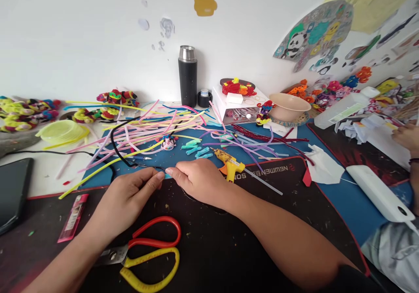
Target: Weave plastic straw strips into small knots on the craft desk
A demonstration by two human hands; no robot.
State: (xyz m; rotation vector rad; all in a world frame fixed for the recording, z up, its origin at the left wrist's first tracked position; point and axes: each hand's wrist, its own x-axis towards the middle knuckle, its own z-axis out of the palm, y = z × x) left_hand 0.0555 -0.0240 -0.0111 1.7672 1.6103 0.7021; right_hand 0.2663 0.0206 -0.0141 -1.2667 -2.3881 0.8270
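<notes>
My left hand [131, 197] and my right hand [198, 177] meet fingertip to fingertip above the dark mat. Both are closed in a pinch on a black pipe cleaner [115, 147], which loops up and away to the left. A speck of light blue shows below the right thumb; whether it is held, I cannot tell. Beyond my right hand lies a yellow glue gun [233, 165] with a clear glue stick in its back. Small twisted light-blue pieces [193, 144] rest just past the fingers. Scissors [153, 258] with red and yellow handles lie below my left hand.
Loose pipe cleaners [144, 131] spread across the back, near a black thermos [187, 77]. A pink packet [73, 218] and a dark phone-like device [15, 192] lie left. A white box [235, 105], beige bowl [290, 107], bottle [347, 105] and another person's hand [407, 136] are right.
</notes>
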